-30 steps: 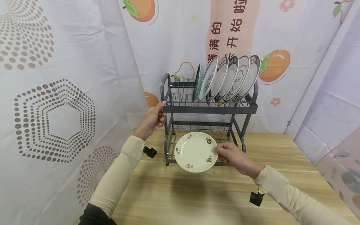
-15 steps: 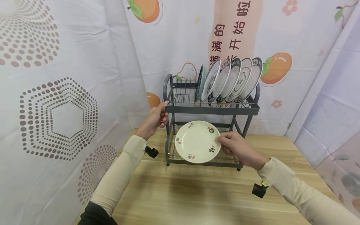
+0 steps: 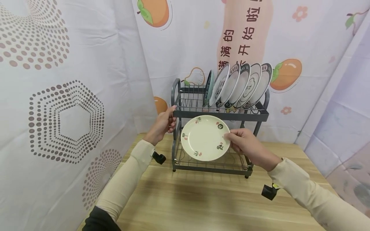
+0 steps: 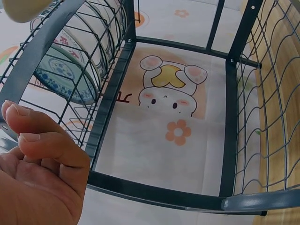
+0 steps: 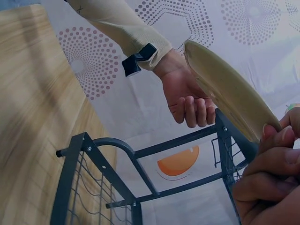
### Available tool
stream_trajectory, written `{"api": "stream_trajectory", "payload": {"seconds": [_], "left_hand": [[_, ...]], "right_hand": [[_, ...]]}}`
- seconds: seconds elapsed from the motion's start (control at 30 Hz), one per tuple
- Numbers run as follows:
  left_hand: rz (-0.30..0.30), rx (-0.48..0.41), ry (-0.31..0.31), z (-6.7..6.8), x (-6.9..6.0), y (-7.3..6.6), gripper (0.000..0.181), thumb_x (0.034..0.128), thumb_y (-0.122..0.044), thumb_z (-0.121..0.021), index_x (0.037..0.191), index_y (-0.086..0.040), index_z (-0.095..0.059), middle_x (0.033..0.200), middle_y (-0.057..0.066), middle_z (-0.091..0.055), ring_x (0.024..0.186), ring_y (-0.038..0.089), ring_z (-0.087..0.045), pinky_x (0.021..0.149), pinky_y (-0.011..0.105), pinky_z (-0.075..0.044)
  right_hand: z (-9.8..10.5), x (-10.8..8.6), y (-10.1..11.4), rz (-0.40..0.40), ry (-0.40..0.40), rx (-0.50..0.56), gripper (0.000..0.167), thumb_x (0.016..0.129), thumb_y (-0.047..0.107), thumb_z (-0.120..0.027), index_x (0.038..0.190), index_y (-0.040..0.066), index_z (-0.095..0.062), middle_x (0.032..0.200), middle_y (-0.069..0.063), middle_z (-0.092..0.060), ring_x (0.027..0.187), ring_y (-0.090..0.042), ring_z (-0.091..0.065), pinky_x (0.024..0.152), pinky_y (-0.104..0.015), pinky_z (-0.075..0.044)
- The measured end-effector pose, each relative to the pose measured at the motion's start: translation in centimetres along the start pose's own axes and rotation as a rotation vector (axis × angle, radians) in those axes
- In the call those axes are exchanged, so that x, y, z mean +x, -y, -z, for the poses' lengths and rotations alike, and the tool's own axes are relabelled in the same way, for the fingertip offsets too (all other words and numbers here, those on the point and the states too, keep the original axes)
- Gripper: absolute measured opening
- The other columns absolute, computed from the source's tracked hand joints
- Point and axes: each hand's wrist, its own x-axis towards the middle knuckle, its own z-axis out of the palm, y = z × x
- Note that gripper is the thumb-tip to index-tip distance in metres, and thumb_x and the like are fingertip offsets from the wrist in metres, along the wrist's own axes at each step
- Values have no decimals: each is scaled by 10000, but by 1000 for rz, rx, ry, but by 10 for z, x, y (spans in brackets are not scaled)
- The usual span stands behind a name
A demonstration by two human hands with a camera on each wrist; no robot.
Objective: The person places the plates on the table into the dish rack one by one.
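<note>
My right hand (image 3: 245, 142) pinches the right rim of a cream plate (image 3: 203, 138) with small printed motifs. The plate's face is turned towards the head camera, in front of the dish rack and just below its upper front bar. My left hand (image 3: 162, 125) holds the left front corner of the dark metal dish rack (image 3: 219, 115), thumb on top and fingers curled below. In the right wrist view the plate (image 5: 229, 89) appears from its edge, gripped between thumb and fingers. Several patterned plates (image 3: 231, 86) stand on edge in the upper tier, a green-rimmed plate (image 3: 208, 88) leftmost.
The rack stands on a wooden table (image 3: 185, 205). On the upper tier, bare wire slots (image 3: 191, 96) lie left of the standing plates. A lower wire shelf (image 3: 214, 162) sits beneath. Printed curtains (image 3: 190, 41) hang close behind and at both sides.
The cream plate has risen from in front of the lower shelf to just under the upper front bar, carried by my right hand. My left hand keeps its hold on the rack; the head view has shifted slightly.
</note>
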Motion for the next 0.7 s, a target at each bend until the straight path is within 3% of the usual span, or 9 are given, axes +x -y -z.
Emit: {"api": "stream_trajectory", "payload": {"seconds": [0.5, 0.7], "left_hand": [[6, -21, -33, -1, -2, 5, 550, 1006, -561, -578, 736, -87, -509, 590, -1, -471, 440, 115, -401, 420, 220, -349], [-12, -11, -8, 1, -1, 4, 576, 992, -590, -591, 768, -68, -500, 613, 22, -475, 442, 122, -419, 425, 223, -364]], "right_hand": [[-3, 9, 30, 50, -37, -60, 303, 1047, 164, -570, 1128, -89, -715, 616, -13, -521, 524, -98, -384, 484, -236, -324], [2, 14, 47, 48, -82, -79, 315, 1047, 186, -573, 1119, -86, -715, 591, 2, -517, 498, -88, -364, 468, -230, -311]]}}
